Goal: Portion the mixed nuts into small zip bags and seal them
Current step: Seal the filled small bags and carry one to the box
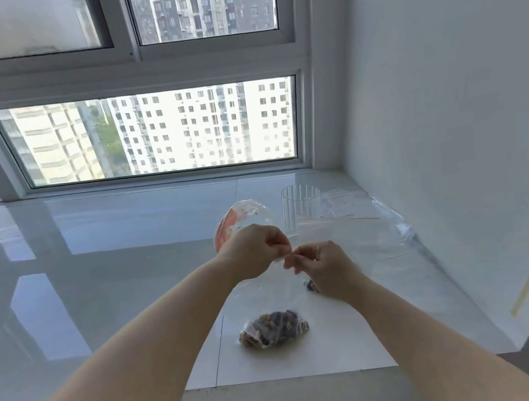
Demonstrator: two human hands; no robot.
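Both my hands are raised above the white sill, fingertips almost meeting. My left hand and my right hand each pinch the top edge of a small clear zip bag that hangs between them. A few dark nuts show under my right hand; whether they are inside this bag I cannot tell. A filled small bag of mixed nuts lies on the sill below my hands. Behind my left hand stands the big orange-and-clear nut bag.
A ribbed clear cup stands behind my hands. Empty zip bags with red strips lie spread toward the right wall. The glossy sill runs left below the window; its front edge is near my forearms.
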